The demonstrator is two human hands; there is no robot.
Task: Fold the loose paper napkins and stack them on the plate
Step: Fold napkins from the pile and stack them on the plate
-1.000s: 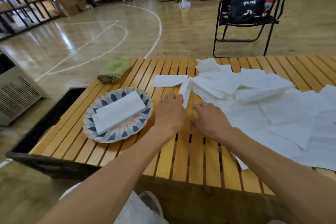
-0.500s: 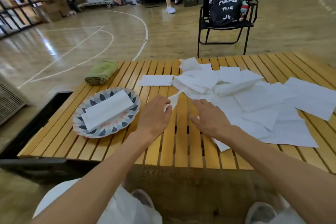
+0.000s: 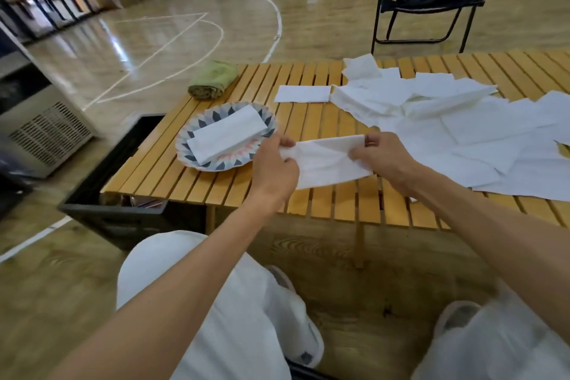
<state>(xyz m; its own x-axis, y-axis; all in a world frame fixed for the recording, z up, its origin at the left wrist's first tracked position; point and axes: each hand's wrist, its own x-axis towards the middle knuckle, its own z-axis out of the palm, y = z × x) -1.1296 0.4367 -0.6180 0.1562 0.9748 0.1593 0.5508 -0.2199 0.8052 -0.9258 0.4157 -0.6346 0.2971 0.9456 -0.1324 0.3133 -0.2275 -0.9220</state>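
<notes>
One napkin is stretched between both hands above the near edge of the slatted table. The left hand pinches its left end, the right hand its right end. One plate carries a folded stack; the loose napkins overlap too much to count.

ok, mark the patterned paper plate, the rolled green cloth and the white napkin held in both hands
patterned paper plate (image 3: 197, 160): head view, bare near-left rim.
rolled green cloth (image 3: 212, 80): head view, middle of the roll.
white napkin held in both hands (image 3: 327, 160): head view, centre of the sheet between the hands.
</notes>
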